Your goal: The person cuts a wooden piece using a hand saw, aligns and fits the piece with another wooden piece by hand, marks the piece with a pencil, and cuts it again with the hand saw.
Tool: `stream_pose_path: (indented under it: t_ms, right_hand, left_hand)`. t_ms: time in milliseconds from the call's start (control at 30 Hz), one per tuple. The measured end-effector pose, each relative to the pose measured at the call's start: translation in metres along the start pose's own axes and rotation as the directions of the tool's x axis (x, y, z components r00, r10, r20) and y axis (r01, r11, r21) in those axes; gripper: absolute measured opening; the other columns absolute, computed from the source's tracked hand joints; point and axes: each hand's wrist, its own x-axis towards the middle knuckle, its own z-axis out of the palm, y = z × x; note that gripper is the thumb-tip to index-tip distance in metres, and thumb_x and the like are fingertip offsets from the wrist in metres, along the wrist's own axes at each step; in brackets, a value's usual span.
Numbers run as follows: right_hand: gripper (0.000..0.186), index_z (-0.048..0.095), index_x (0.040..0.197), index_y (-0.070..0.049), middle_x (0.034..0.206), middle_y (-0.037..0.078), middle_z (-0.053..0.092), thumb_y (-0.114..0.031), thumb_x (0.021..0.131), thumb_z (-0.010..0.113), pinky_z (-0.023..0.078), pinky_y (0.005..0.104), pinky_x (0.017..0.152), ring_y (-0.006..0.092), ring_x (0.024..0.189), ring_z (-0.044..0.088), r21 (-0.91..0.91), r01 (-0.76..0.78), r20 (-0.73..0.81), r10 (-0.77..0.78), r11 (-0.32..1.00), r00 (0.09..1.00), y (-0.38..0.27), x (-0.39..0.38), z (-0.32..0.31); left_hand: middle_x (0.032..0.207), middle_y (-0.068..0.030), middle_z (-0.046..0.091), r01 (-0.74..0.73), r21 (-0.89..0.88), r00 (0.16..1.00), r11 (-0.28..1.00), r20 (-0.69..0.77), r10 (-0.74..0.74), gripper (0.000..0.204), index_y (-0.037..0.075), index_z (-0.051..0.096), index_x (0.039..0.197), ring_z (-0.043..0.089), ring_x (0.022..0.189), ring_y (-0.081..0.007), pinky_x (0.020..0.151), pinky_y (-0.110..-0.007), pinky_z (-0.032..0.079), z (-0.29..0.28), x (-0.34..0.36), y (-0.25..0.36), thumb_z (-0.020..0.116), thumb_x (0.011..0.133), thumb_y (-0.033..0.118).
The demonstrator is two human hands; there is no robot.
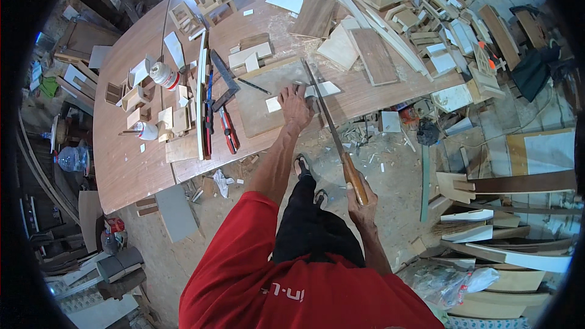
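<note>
At the table's near edge, my left hand presses down, fingers bent, on a thin white strip of wood that sticks out on both sides of it. Beneath lies a flat brown board. My right hand is closed round the wooden handle of a handsaw. The saw's long narrow blade points away from me and crosses the strip just right of my left fingers. Whether its teeth touch the wood I cannot tell. A small greyish block sits beside my left hand, partly covered by it.
Left of the board lie a pencil, a try square and red-handled pliers. A white glue bottle stands among small wooden boxes. Planks and wooden pieces crowd the far right. Offcuts litter the floor.
</note>
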Motion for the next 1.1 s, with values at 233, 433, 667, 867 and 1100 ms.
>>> stream_pose_path:
  t_ms: [233,433,667,867,1100]
  right_hand:
    - [0.039,0.054,0.124,0.004,0.109,0.022,0.066,-0.009,0.087,0.061,0.055,0.0312,0.071,0.0288,0.086,0.071,-0.146,-0.030,0.060,0.039,0.989,0.997,-0.003,-0.049,-0.028]
    - [0.039,0.056,0.125,0.003,0.099,0.019,0.069,-0.009,0.088,0.063,0.054,0.0301,0.068,0.0194,0.080,0.070,-0.075,-0.046,-0.007,0.046,0.996,0.999,-0.013,-0.028,-0.017]
    - [0.041,0.056,0.125,0.004,0.100,0.021,0.068,-0.011,0.088,0.064,0.055,0.0309,0.069,0.0254,0.084,0.071,-0.050,-0.047,0.039,0.049,0.998,0.998,0.008,-0.003,-0.002]
    - [0.038,0.056,0.121,0.006,0.102,0.020,0.068,-0.012,0.088,0.064,0.056,0.0323,0.068,0.0295,0.082,0.071,-0.267,0.172,0.003,-0.178,0.948,0.984,0.014,-0.026,-0.014]
    - [0.039,0.057,0.124,0.001,0.094,0.022,0.068,-0.010,0.087,0.063,0.055,0.0337,0.070,0.0276,0.080,0.072,-0.061,-0.004,0.021,0.005,0.998,1.000,0.004,0.004,-0.001]
  left_hand:
    - [0.121,-0.0137,0.048,0.031,0.022,0.999,0.999,0.027,-0.032,0.044,0.012,0.057,0.115,0.041,0.117,-0.0346,0.104,-0.050,0.027,-0.001,-0.002,0.001,0.071,0.075,0.020]
    - [0.122,-0.0130,0.048,0.017,0.021,1.000,1.000,0.018,-0.017,0.044,0.012,0.057,0.117,0.041,0.118,-0.0339,0.104,-0.050,0.026,-0.005,-0.001,0.006,0.070,0.075,0.018]
    - [0.125,-0.0121,0.048,0.034,-0.003,0.999,0.999,0.039,-0.034,0.051,0.013,0.055,0.122,0.040,0.119,-0.0344,0.103,-0.050,0.027,0.000,-0.002,0.002,0.070,0.073,0.017]
    - [0.124,-0.0113,0.049,0.017,0.029,0.999,0.999,0.051,-0.018,0.050,0.013,0.056,0.122,0.041,0.118,-0.0339,0.103,-0.050,0.028,-0.002,0.002,0.004,0.070,0.074,0.018]
    - [0.122,-0.0124,0.049,0.027,0.002,0.999,1.000,0.035,-0.027,0.048,0.012,0.056,0.119,0.041,0.117,-0.0343,0.102,-0.050,0.028,-0.002,0.000,0.000,0.071,0.073,0.018]
